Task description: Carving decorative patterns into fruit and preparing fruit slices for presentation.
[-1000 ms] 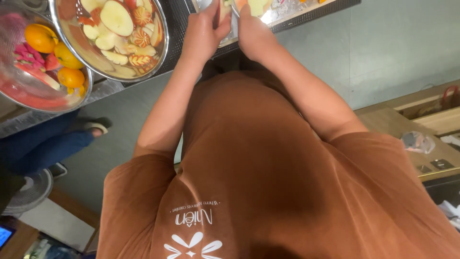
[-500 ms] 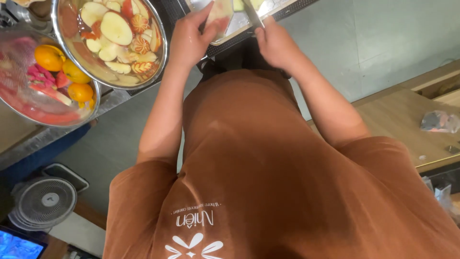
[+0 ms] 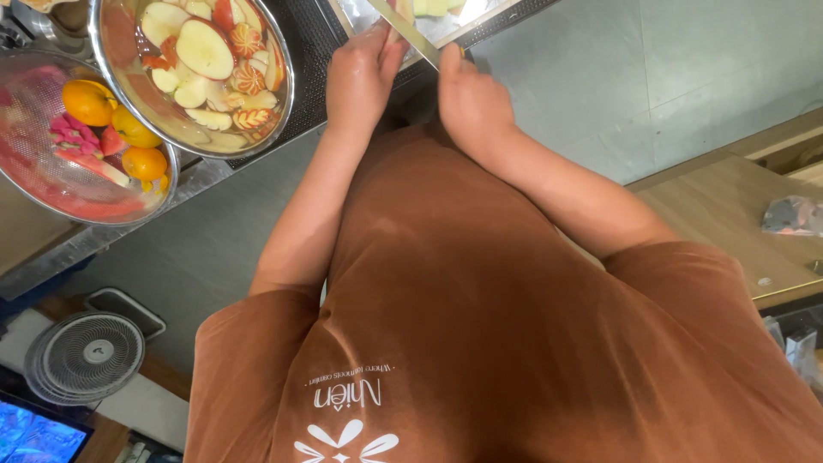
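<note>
My left hand [image 3: 360,73] reaches to the counter's edge and pinches a pale apple piece [image 3: 403,9] at the top of the view. My right hand [image 3: 471,103] is closed on a knife [image 3: 407,33]; its blade slants up and left across the apple piece, close to my left fingertips. Both hands work over a shiny metal tray [image 3: 467,21] with more pale fruit pieces at its top edge. My brown shirt fills the lower half of the view.
A steel bowl [image 3: 283,94] of cut apple slices in water stands left of my hands. Further left is a bowl [image 3: 163,197] with oranges and pink fruit. A white fan [image 3: 86,356] sits on the floor. A wooden table [image 3: 729,206] carries a plastic bag [image 3: 793,214].
The view has tipped, so my hands and the bowls sit lower in the picture. The knife blade now shows slanting between my hands against the apple piece.
</note>
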